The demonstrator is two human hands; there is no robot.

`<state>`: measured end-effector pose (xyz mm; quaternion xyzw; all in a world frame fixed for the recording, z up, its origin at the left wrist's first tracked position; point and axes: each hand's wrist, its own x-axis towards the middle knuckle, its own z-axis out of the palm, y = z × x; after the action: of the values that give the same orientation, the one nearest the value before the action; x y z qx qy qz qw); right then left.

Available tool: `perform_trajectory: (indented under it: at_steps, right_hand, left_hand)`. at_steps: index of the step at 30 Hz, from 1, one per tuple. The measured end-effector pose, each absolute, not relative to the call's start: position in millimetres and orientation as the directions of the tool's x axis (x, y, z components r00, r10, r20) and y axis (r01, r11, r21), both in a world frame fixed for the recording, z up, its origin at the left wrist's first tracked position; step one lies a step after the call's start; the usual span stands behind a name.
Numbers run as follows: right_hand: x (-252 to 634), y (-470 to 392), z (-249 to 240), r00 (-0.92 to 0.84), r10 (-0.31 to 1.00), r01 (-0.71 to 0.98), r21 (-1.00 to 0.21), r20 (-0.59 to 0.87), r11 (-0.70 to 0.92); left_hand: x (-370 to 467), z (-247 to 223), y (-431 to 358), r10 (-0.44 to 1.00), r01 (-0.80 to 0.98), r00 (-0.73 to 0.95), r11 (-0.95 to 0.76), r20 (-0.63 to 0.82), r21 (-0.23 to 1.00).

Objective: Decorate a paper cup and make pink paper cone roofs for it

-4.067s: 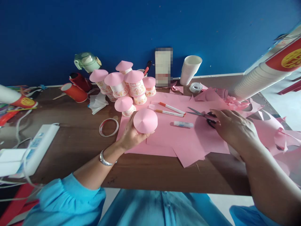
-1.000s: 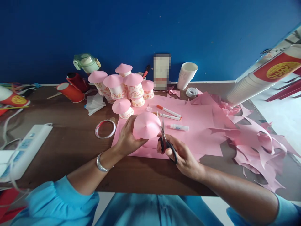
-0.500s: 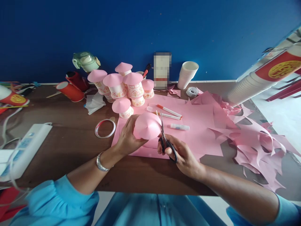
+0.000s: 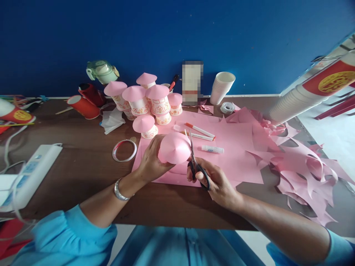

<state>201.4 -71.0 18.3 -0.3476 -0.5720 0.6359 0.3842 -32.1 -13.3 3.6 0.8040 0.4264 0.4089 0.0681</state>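
My left hand is wrapped round a pink paper cone, whose tip faces up toward me; whatever is beneath the cone is hidden. Black-handled scissors are in my right hand, with their blades slightly parted at the cone's right edge. Below both hands lie pink paper sheets. Two markers and a white glue stick rest on the sheets. Behind my left hand stand several white cups with drawn patterns and pink cone tops.
A tape ring and a white power strip lie on the left. At the back are a red cup, stacked white cups and a clear tape roll. Pink scraps spread over the right side.
Both hands, the cone and the scissors hold nearly the same pose. The whole view has shifted very slightly.
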Motion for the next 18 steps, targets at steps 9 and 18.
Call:
perform_trajectory:
  at_steps: [9, 18]
  right_hand:
    - [202.0, -70.9, 17.3, -0.444, 0.896, -0.101, -0.994, -0.001, -0.051]
    - [202.2, -70.7, 21.7, -0.422, 0.906, -0.076, -0.995, -0.032, -0.071]
  left_hand:
    - [-31.4, 1.9, -13.2, 0.747, 0.636, 0.293, -0.618, 0.597, 0.462]
    - [-33.7, 0.4, -12.0, 0.751, 0.658, 0.302, -0.610, 0.587, 0.441]
